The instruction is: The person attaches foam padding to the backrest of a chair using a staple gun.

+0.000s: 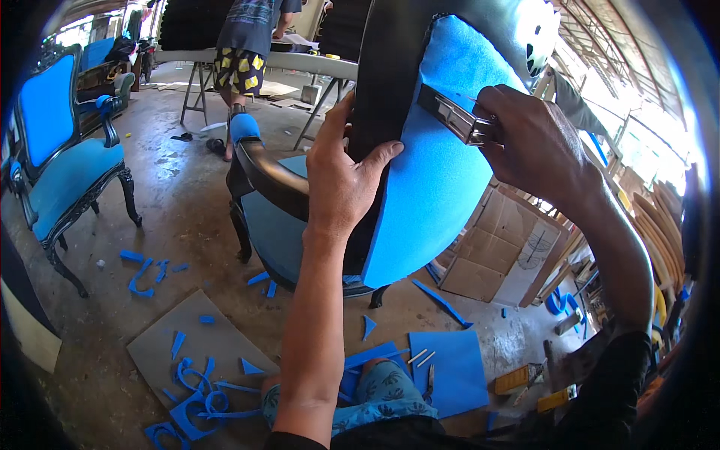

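A sheet of blue foam (442, 172) covers the back of a black-framed chair (281, 180) right in front of me. My left hand (341, 169) grips the edge of the black chair back (379, 82), its thumb lying along the border of the foam and its fingers curled behind, partly hidden. In my right hand (532, 142) is a metal staple gun (454, 116), its nose against the foam near the left border. The lower part of the foam ends in a loose-looking corner just above the seat.
Another blue-padded armchair (71, 150) stands at left. Blue foam scraps (199, 390) lie on a flat board (161, 341) on the floor. A blue foam sheet (450, 367), yellow boxes (517, 379) and cardboard (499, 240) sit at right. Another person (251, 45) stands by a table (315, 64).
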